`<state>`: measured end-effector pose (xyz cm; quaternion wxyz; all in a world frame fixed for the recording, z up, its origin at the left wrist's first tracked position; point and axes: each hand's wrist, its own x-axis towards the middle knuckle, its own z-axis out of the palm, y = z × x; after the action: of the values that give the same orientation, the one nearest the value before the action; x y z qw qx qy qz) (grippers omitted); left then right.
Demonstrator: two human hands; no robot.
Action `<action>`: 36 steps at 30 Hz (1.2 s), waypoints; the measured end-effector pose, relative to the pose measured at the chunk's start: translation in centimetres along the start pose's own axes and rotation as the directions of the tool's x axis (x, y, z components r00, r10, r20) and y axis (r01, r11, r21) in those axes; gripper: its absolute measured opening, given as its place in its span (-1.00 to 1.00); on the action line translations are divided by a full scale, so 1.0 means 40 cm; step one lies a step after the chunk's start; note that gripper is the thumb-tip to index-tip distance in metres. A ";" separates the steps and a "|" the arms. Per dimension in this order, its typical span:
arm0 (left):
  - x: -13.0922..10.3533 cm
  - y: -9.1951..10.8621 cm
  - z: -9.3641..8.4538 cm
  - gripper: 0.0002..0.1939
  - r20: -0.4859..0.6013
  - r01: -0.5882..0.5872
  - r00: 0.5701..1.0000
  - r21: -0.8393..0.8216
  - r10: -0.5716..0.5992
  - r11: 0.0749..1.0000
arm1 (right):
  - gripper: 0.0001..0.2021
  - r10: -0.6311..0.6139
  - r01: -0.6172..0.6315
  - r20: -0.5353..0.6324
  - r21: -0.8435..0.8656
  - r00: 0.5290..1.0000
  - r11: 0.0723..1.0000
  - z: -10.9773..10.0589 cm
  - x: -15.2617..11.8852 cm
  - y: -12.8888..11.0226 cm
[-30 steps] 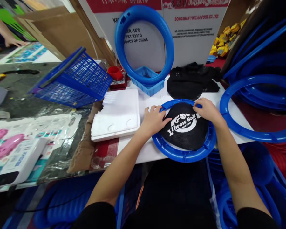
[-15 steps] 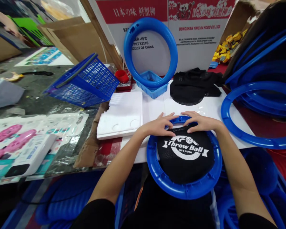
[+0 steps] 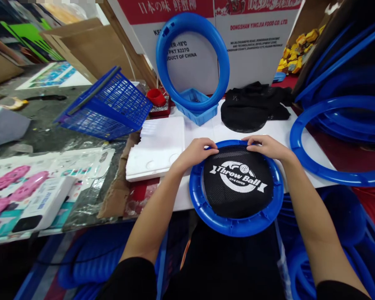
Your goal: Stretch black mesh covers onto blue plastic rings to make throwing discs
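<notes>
A blue plastic ring [image 3: 234, 227] lies at the table's front edge, its near part jutting over my lap. Inside it is black mesh fabric [image 3: 237, 204] printed "Throw Ball" in white. At the upper left of the rim, my left hand [image 3: 198, 151] pinches the mesh's far edge. My right hand [image 3: 267, 146] does likewise at the upper right, thumb and fingers together on fabric and rim. The mesh spans most of the opening, with a narrow gap along its left side.
Behind stands another blue ring [image 3: 192, 103] in a light blue tray [image 3: 200, 118], against a white carton [image 3: 253, 71]. Black mesh pieces [image 3: 253, 108] lie right of it. White foam [image 3: 156, 146] and a tilted blue basket [image 3: 109, 108] are left; more rings [image 3: 300, 160] are right.
Both hands have drawn the mesh's top edge toward the ring's far rim, flattening the fabric. The ring sits slightly higher in view, and the far opening is now covered.
</notes>
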<state>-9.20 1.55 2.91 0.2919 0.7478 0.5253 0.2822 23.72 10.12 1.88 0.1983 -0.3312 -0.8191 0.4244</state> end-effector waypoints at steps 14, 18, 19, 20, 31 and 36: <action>0.002 -0.012 -0.023 -0.85 0.084 0.085 0.993 -0.066 -0.079 0.994 | -0.70 -0.010 0.010 0.003 0.007 1.000 1.000 0.007 0.012 0.027; -0.005 -0.005 -0.032 -0.79 0.191 0.010 0.982 -0.014 -0.007 1.000 | -0.73 -0.008 0.008 -0.020 -0.010 1.000 1.000 0.015 0.014 0.033; -0.006 -0.003 -0.032 -0.76 0.202 -0.002 0.979 0.000 0.002 1.000 | -0.73 -0.006 0.006 -0.027 -0.009 1.000 1.000 0.016 0.015 0.034; -0.006 -0.002 -0.031 -0.74 0.203 -0.008 0.979 0.011 0.006 1.000 | -0.74 -0.004 0.004 -0.031 -0.005 1.000 1.000 0.016 0.015 0.035; -0.004 -0.005 -0.036 -0.79 0.109 0.119 0.988 -0.122 -0.106 0.985 | -0.67 -0.004 0.005 0.022 -0.035 1.000 0.999 -0.006 0.002 -0.001; -0.002 -0.024 -0.034 -0.77 0.100 0.135 0.988 -0.164 -0.119 0.977 | -0.60 -0.149 0.152 0.040 -0.109 0.988 0.982 0.026 0.013 -0.001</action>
<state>-10.80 1.93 3.11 0.3954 0.6970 0.5323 0.2729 22.73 9.89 1.35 0.1979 -0.2722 -0.8673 0.3668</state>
